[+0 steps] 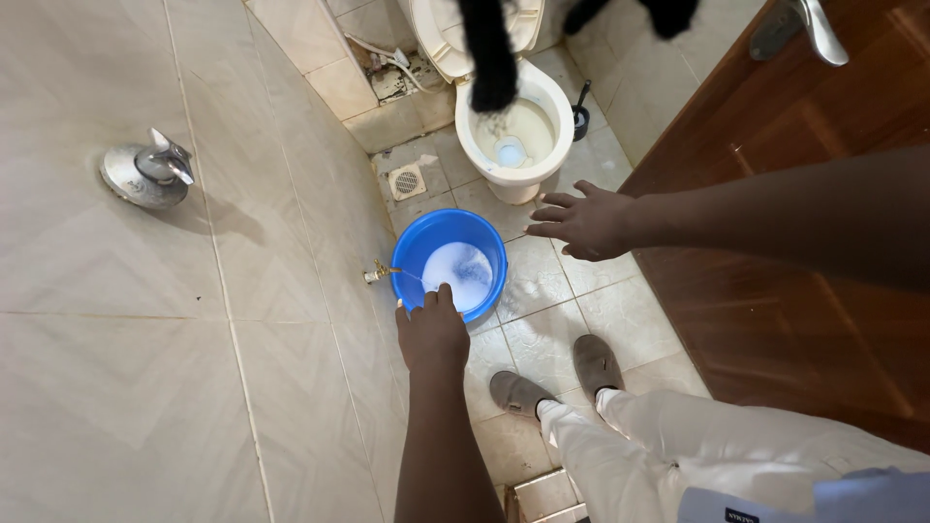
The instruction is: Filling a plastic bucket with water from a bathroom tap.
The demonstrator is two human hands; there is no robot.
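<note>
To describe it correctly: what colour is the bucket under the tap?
The bucket is bright blue; the head view shows it.

Bare forearms, no sleeves to the wrists. White trousers [678, 446], creased at the knees. Grey-brown closed slippers [557, 378] on both feet. Pale blue shirt hem [852, 494], small dark label.

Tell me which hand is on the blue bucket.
The left hand, at the blue bucket's near rim. The right hand hovers open, touching nothing.

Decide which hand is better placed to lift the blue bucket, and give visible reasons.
Probably the left hand: it is at the near rim of the blue bucket. The right hand hovers open beside it, apart.
</note>
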